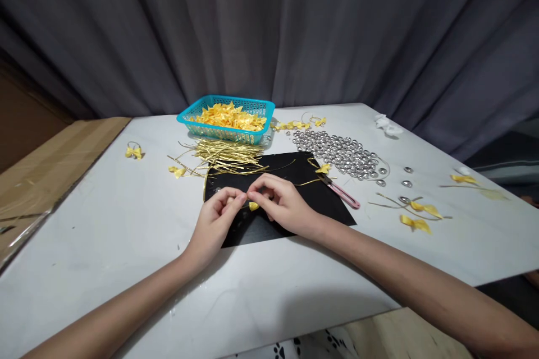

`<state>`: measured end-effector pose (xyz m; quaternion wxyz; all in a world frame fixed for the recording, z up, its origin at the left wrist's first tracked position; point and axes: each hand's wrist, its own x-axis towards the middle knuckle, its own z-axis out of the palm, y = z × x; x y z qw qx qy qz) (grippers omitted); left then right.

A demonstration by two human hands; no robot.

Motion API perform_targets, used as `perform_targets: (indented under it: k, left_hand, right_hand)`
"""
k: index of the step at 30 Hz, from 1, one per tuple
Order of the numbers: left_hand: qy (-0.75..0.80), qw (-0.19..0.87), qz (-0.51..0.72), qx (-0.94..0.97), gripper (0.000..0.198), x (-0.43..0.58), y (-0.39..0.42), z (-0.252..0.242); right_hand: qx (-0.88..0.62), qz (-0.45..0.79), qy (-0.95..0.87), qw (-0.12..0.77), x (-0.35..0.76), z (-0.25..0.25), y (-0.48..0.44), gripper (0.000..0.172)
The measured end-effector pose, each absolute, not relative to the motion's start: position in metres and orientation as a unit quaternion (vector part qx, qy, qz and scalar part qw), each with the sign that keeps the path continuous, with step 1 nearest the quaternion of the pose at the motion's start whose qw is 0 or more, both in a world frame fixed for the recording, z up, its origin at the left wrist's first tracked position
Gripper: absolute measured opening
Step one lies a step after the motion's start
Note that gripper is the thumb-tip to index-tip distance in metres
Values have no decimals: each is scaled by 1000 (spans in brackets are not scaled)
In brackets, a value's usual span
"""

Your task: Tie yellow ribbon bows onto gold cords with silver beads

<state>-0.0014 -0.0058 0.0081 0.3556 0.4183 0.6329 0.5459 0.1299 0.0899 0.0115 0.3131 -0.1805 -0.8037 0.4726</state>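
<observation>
A grey curtain (pixel 278 28) hangs behind, and brown cardboard (pixel 63 162) lies left.

Dim, soft light, edges perhaps blurry

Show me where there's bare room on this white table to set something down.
Two patches look largely bare: the table between the cardboard and left forearm, and the strip between that and the right forearm, nearer than the black mat. Crowded: teal basket and gold wires mid-table; silver pieces and yellow bows at right.
</observation>
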Motion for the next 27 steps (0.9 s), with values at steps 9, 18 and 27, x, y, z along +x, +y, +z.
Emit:
perform_targets:
  k: [9,18,27]
  left_hand:
    - [661,299,554,407,24,-2,-5,7]
    - [656,302,535,438,23,-1,-8,9]
    - [626,356,556,415,23,-1,-6,8]
  right_hand:
    - [-231,539,-767,261,128,11,86,12]
    - [-268,629,-693,228,128,12,87,18]
    - [-258,617,-713,208,127,8,87,13]
